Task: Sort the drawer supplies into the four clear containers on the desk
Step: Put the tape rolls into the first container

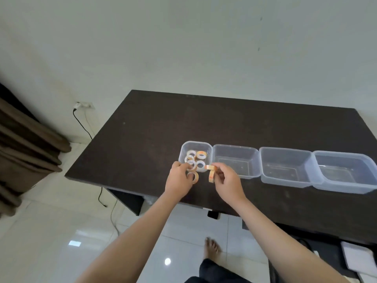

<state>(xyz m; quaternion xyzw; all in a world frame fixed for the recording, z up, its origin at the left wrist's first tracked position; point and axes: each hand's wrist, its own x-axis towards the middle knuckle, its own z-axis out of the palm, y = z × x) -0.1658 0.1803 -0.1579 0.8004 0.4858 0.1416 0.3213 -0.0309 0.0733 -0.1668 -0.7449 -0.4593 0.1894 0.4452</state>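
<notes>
Four clear plastic containers stand in a row on the dark desk (142, 127). The leftmost container (184, 149) holds several small tape rolls (201, 154). The second container (234, 160), third container (285, 166) and fourth container (344, 172) hold nothing. My left hand (179, 180) is at the near edge of the leftmost container, gripping tape rolls (193, 177). My right hand (227, 180) is beside it, pinching orange-edged tape rolls (211, 173) just in front of the same container.
A brown curtain (24, 148) hangs at the left, with a wall socket (82, 105) and a black cable running down. My bare foot (212, 247) stands on the glossy white floor. A white object (359, 258) lies low at the right under the desk edge.
</notes>
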